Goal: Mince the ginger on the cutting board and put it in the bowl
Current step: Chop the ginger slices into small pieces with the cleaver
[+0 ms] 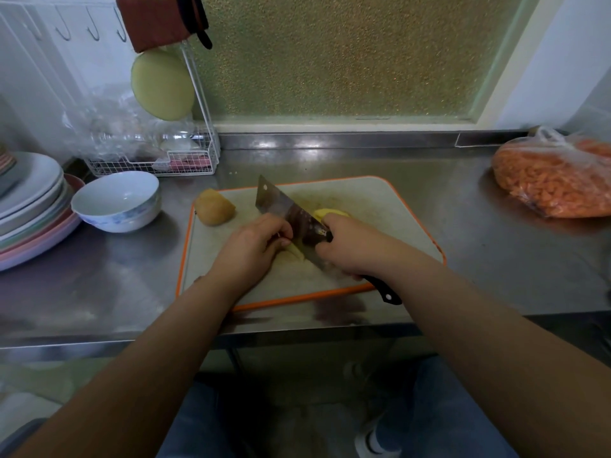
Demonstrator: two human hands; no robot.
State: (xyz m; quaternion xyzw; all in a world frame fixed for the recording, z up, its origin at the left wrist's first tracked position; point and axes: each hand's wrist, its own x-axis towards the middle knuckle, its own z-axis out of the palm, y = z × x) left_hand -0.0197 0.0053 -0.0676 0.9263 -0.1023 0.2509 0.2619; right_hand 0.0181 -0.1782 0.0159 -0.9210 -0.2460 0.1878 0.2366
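Right hand point(347, 247) grips the knife point(291, 214); left hand point(254, 246) pinches ginger point(295, 252) on the cutting board point(380, 206).

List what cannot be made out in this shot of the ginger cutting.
- Head view: the ginger piece being cut is mostly hidden by the left hand and the cleaver.
- Cleaver handle: only its end shows; the right hand covers the rest.
- Plate stack: cut off by the left edge.
- Wire rack contents: blurred behind clear plastic.
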